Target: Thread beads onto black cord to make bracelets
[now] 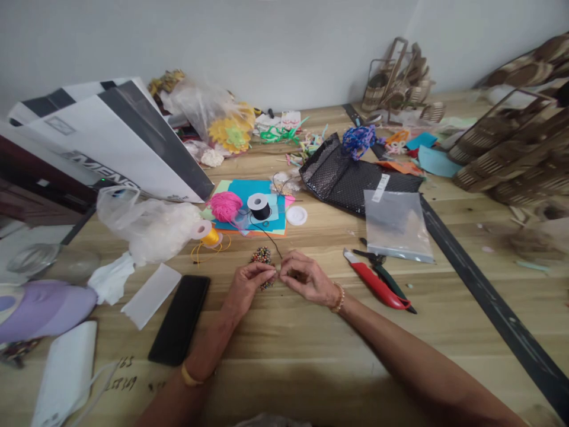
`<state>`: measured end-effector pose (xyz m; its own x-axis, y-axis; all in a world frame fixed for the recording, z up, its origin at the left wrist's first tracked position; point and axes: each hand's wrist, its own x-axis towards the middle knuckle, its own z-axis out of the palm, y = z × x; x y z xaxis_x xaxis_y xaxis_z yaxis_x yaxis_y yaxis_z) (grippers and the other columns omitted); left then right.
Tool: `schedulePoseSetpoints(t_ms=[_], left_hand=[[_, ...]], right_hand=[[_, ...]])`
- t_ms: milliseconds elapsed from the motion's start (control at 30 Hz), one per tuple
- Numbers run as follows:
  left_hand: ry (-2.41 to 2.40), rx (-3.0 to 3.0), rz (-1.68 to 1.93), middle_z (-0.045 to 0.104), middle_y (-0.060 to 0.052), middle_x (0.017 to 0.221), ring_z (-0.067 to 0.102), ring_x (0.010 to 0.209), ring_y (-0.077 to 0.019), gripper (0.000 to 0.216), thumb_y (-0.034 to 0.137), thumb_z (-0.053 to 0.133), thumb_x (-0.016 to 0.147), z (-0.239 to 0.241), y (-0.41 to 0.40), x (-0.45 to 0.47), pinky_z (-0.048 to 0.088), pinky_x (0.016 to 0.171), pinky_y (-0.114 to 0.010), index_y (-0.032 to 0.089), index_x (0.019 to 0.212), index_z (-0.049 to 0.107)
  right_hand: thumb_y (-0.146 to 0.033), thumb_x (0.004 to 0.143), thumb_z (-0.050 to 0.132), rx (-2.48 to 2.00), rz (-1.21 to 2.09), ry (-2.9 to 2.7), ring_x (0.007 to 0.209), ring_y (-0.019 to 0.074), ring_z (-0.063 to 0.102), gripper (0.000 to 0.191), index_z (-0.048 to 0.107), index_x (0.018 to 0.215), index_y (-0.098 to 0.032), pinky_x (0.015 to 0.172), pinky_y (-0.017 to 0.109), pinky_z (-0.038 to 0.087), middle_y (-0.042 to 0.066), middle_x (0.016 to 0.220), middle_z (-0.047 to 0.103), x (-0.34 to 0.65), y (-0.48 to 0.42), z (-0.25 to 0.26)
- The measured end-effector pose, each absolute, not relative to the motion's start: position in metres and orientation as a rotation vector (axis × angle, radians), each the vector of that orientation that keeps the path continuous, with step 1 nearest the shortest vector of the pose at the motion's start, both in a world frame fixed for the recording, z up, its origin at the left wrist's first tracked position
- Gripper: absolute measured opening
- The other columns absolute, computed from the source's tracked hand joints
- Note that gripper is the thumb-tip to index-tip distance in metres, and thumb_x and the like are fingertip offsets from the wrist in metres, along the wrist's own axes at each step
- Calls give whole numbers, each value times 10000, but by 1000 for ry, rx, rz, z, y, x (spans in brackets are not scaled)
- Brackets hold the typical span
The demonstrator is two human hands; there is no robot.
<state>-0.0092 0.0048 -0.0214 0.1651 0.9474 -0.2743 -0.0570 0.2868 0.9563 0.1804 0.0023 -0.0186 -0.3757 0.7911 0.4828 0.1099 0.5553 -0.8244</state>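
Observation:
My left hand (pixel 247 287) is closed in a pinch, its fingertips nearly meeting those of my right hand; what it holds is too small to make out. My right hand (pixel 310 280), a bracelet at its wrist, pinches around the end of a thin black cord (pixel 272 235). That cord runs back to a white spool of black cord (pixel 259 206). Just behind my left fingertips lies a small heap of multicoloured beads (pixel 261 255), partly covered by the hand.
Left of the hands are a black phone (pixel 179 320), a yellow cord spool (pixel 208 235) and a plastic bag (pixel 155 228). Pink yarn (pixel 226 206) sits on blue paper (pixel 279 223). Rightward lie a red-handled cutter (pixel 377 284), dark green pliers (pixel 393 283) and a clear bag (pixel 398 228).

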Motion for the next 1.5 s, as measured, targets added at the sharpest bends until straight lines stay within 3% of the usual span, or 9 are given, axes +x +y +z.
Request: schedulePoseSetpoints(t_ms=[933, 1500], left_hand=[[1199, 1145, 871, 665, 13, 594, 529, 548, -100, 123, 234, 792, 567, -8, 2, -4, 393, 551, -215, 167, 631, 711], [1173, 1151, 896, 673, 3, 611, 547, 573, -113, 147, 245, 811, 550, -10, 3, -6, 413, 576, -229, 166, 610, 702]], right_hand=[[-243, 882, 560, -730, 869, -1838, 795, 175, 550, 122, 597, 793, -168, 724, 316, 464, 68, 827, 587, 180, 4, -20], [-265, 896, 548, -690, 879, -1869, 816, 177, 559, 137, 602, 815, -168, 741, 323, 473, 75, 842, 603, 181, 4, -19]])
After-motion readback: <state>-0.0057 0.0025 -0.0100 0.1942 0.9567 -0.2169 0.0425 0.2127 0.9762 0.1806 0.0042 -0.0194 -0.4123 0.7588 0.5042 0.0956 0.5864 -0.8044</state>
